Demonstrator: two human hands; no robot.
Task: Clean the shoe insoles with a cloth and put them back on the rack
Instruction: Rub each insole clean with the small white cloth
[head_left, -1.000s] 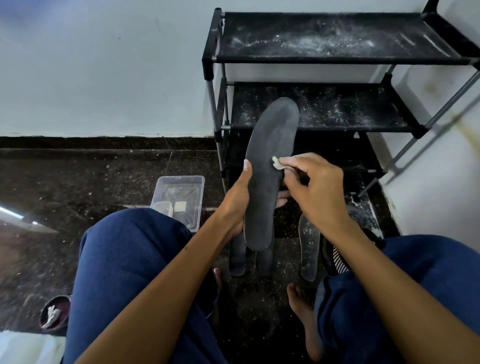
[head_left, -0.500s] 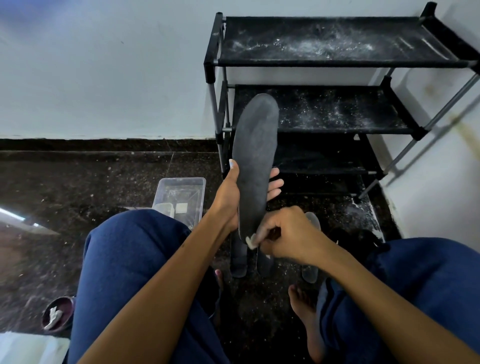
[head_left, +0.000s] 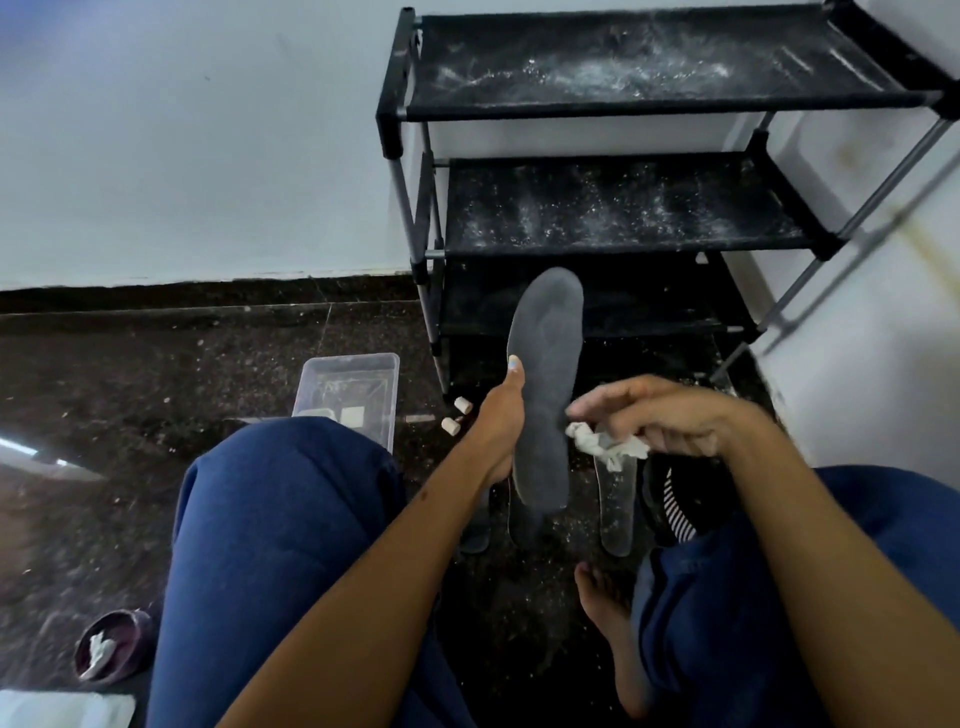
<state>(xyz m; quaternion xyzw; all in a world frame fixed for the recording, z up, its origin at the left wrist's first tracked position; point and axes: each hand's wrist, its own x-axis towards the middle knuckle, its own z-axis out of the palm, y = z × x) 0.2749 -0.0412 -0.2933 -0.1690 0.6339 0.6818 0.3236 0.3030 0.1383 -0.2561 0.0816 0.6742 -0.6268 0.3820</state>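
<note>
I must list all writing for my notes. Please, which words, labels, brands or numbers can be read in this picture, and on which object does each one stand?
None can be read.
Dark insole in the left hand: embossed lines only, no letters visible.
Clear plastic box: a pale square patch inside, too blurred to tell whether it bears text.
Rack: white dust only.
Cloth in the right hand: plain.

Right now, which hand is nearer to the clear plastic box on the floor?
Left. The left hand grips the dark insole just right of the clear plastic box; the right hand, holding the crumpled cloth, is farther right, beyond the insole.
</note>
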